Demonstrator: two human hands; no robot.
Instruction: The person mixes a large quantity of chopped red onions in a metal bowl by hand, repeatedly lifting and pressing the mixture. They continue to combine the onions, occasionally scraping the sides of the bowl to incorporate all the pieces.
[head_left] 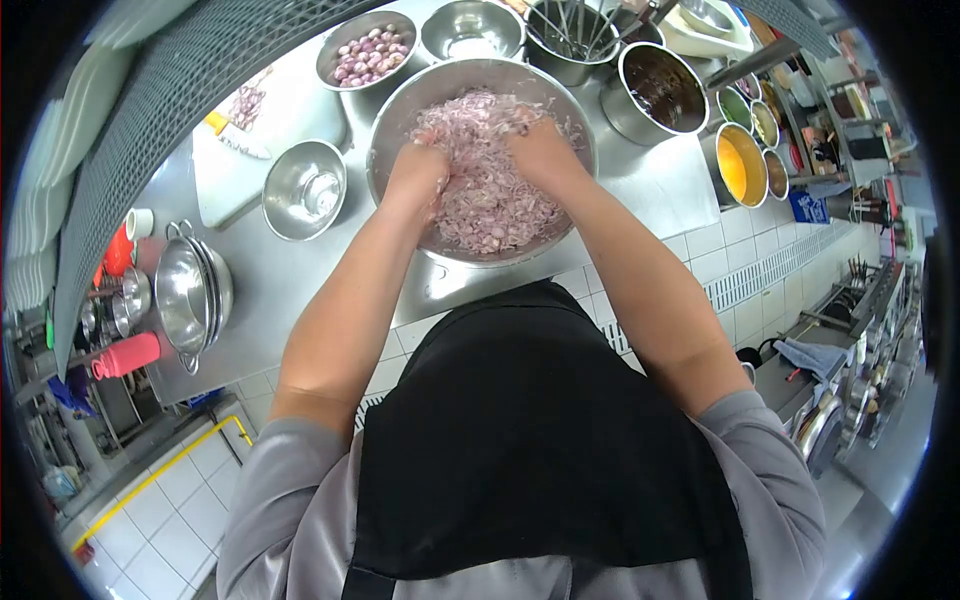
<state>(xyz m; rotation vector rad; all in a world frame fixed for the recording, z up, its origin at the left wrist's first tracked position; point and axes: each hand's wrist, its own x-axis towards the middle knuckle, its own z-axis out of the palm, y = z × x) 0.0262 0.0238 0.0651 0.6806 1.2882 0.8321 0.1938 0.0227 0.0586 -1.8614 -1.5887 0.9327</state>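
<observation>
While both hands work inside the large steel bowl [400,105], the sliced shallots [490,200] fill its middle in a loose pink heap. The bowl stands on the steel bench [270,270], directly in front of the person's black apron [520,440].

1. Left hand [415,175]: it is pushed into the near-left side of the heap, knuckles up. The fingers are buried in the slices. They appear curled into the heap, but how far they are closed cannot be told.
2. Right hand [545,150]: it lies on the far-right part of the heap, back of the hand up. The fingers dip under the slices at the tips, so their spread cannot be told.

Adjacent items:
- A small bowl of whole shallots [370,52] stands just behind the large bowl.
- An empty steel bowl [305,188] stands to its left, overlapping the edge of a white cutting board [300,110] that carries a knife [238,138].
- A dark-lined pot [660,90] stands to its right.
- A container of yellow sauce [738,165] stands beyond the pot.
</observation>
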